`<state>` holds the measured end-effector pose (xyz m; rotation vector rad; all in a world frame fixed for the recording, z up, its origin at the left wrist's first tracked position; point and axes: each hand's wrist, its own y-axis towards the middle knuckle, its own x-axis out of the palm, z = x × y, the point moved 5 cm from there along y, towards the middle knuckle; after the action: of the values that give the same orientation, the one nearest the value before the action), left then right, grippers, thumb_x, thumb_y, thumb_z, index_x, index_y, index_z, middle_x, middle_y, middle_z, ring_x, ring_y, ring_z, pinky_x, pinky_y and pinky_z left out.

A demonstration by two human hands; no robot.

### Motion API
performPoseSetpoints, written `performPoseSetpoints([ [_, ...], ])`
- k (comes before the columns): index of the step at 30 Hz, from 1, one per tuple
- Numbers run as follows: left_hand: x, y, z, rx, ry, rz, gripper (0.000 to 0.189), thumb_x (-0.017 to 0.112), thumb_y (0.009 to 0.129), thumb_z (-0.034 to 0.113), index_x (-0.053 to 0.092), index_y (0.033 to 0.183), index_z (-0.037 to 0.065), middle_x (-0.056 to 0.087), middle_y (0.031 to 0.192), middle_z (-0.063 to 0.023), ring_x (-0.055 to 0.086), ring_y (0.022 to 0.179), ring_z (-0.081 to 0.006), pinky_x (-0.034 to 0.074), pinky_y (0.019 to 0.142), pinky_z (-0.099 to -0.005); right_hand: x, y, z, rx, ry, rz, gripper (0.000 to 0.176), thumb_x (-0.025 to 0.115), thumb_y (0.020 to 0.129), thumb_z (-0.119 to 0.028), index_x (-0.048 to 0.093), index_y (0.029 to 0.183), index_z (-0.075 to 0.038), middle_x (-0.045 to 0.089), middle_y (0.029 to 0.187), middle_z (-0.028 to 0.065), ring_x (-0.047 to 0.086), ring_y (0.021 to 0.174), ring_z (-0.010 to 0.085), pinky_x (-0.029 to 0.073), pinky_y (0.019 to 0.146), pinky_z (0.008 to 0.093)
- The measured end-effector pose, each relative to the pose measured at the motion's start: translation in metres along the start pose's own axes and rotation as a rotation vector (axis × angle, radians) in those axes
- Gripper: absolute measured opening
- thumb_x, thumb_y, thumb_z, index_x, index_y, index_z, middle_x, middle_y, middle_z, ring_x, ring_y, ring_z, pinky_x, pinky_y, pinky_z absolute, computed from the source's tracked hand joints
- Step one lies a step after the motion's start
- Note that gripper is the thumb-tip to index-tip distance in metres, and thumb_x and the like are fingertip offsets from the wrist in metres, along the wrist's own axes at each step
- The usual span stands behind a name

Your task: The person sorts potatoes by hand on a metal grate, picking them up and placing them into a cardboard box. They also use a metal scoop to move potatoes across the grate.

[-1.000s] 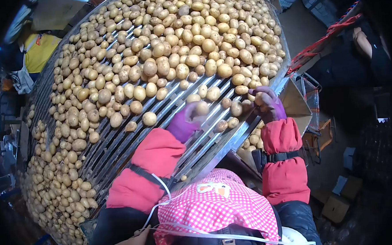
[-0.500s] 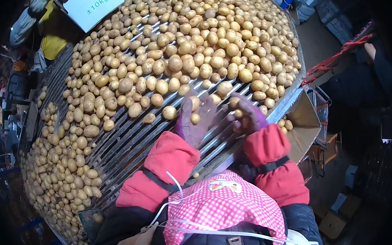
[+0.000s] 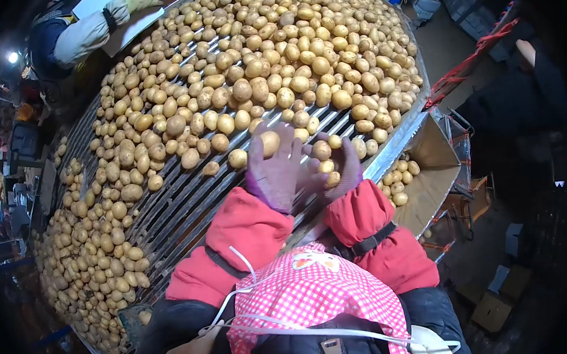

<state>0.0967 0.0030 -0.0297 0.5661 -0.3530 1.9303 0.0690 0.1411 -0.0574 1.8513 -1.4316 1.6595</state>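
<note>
My left hand, in a dirty purple glove, is turned palm up with its fingers stretched. One potato rests between its thumb and fingers. Close beside it, my right hand, gloved alike, curls around several small potatoes against its palm and fingers. Both hands are just above the slatted metal table, at the near edge of a large spread of loose potatoes.
A cardboard-lined bin with potatoes inside hangs at the table's right edge. More potatoes lie at the left. Another person's sleeve and gloved hand reach over a white box at the top left. A red-wrapped bar slants at the right.
The right hand has moved left and now holds more potatoes. The left hand has one potato instead of two. At the top left, the other person's arm has come over the box.
</note>
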Motion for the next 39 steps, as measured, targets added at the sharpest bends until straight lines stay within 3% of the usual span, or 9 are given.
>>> performPoseSetpoints([
  [2, -0.001, -0.005, 0.011, -0.39, -0.816, 0.123, 0.038, 0.051, 0.098, 0.033, 0.048, 0.131, 0.014, 0.05, 0.131, -0.0139, 0.049, 0.121, -0.0323, 0.042, 0.103, -0.0509, 0.016, -0.012, -0.011, -0.085, 0.009, 0.124, 0.054, 0.028, 0.101, -0.045, 0.047, 0.132, -0.004, 0.061, 0.123, 0.0244, 0.067, 0.089, 0.033, 0.056, 0.075, 0.0388],
  [9, 0.012, -0.033, -0.014, -0.601, -0.85, -0.034, 0.037, 0.05, 0.098, 0.035, 0.054, 0.125, 0.009, 0.057, 0.128, -0.0135, 0.057, 0.111, -0.0309, 0.051, 0.094, -0.0489, 0.005, -0.059, -0.04, -0.197, 0.133, 0.185, 0.056, 0.029, 0.1, -0.055, 0.046, 0.136, -0.014, 0.059, 0.128, 0.0189, 0.06, 0.104, 0.0374, 0.051, 0.088, 0.0478],
  [12, 0.035, -0.052, -0.027, -0.758, -0.779, -0.081, 0.038, 0.05, 0.098, 0.036, 0.055, 0.123, 0.008, 0.058, 0.125, -0.0138, 0.06, 0.107, -0.0304, 0.053, 0.089, -0.0459, -0.014, -0.082, -0.056, -0.181, 0.363, -0.152, 0.056, 0.032, 0.099, -0.055, 0.046, 0.137, -0.017, 0.058, 0.129, 0.0191, 0.06, 0.104, 0.0365, 0.051, 0.086, 0.0497],
  [18, 0.107, -0.099, -0.042, -0.961, -0.21, -0.341, 0.038, 0.053, 0.095, 0.021, 0.047, 0.129, 0.005, 0.056, 0.118, -0.0147, 0.06, 0.1, -0.0235, 0.054, 0.078, -0.0311, -0.049, -0.145, -0.105, -0.504, -0.001, -0.129, 0.034, 0.048, 0.095, -0.005, 0.054, 0.129, -0.002, 0.056, 0.131, 0.0184, 0.06, 0.109, 0.0215, 0.053, 0.085, 0.027],
  [25, 0.156, -0.128, -0.102, -0.874, -0.001, -0.719, 0.054, 0.057, 0.094, 0.046, 0.047, 0.132, 0.009, 0.059, 0.11, -0.009, 0.06, 0.095, -0.018, 0.053, 0.072, -0.0278, -0.049, -0.204, -0.152, -0.112, -0.817, 0.098, 0.031, 0.057, 0.091, -0.016, 0.061, 0.121, -0.007, 0.062, 0.114, 0.0068, 0.059, 0.086, 0.0085, 0.047, 0.066, 0.0211],
  [28, 0.166, -0.139, -0.127, -1.1, 0.099, -0.539, 0.059, 0.055, 0.093, 0.055, 0.049, 0.131, 0.01, 0.061, 0.106, -0.0098, 0.062, 0.089, -0.0182, 0.053, 0.066, -0.0264, -0.058, -0.232, -0.179, -0.591, -0.868, 0.129, 0.03, 0.051, 0.094, -0.015, 0.059, 0.121, -0.007, 0.063, 0.114, 0.0076, 0.055, 0.075, 0.0071, 0.044, 0.059, 0.0199],
  [30, 0.182, -0.137, -0.123, -0.784, 0.225, -0.823, 0.062, 0.053, 0.092, 0.058, 0.047, 0.134, 0.012, 0.062, 0.109, -0.0126, 0.063, 0.085, -0.0219, 0.053, 0.064, -0.0293, -0.113, -0.229, -0.186, -0.379, 0.123, 0.291, 0.028, 0.047, 0.097, -0.027, 0.058, 0.111, -0.006, 0.063, 0.115, 0.0116, 0.056, 0.074, 0.0137, 0.044, 0.052, 0.019],
  [33, 0.207, -0.154, -0.137, -1.407, -0.106, -0.539, 0.066, 0.047, 0.093, 0.062, 0.045, 0.137, 0.013, 0.055, 0.129, -0.0188, 0.061, 0.108, -0.0298, 0.055, 0.069, -0.0339, -0.136, -0.243, -0.191, -0.382, 0.139, 0.407, 0.036, 0.045, 0.098, -0.039, 0.056, 0.111, -0.007, 0.062, 0.116, 0.0123, 0.056, 0.074, 0.0161, 0.044, 0.05, 0.0204],
  [39, 0.208, -0.166, -0.171, -1.383, -0.339, -0.586, 0.063, 0.054, 0.091, 0.058, 0.046, 0.138, 0.018, 0.056, 0.129, -0.0171, 0.059, 0.111, -0.0338, 0.055, 0.07, -0.0379, -0.156, -0.252, -0.191, -0.376, 0.27, 0.312, 0.045, 0.044, 0.098, -0.047, 0.055, 0.117, -0.008, 0.06, 0.123, 0.0134, 0.062, 0.086, 0.0245, 0.051, 0.06, 0.0285],
])
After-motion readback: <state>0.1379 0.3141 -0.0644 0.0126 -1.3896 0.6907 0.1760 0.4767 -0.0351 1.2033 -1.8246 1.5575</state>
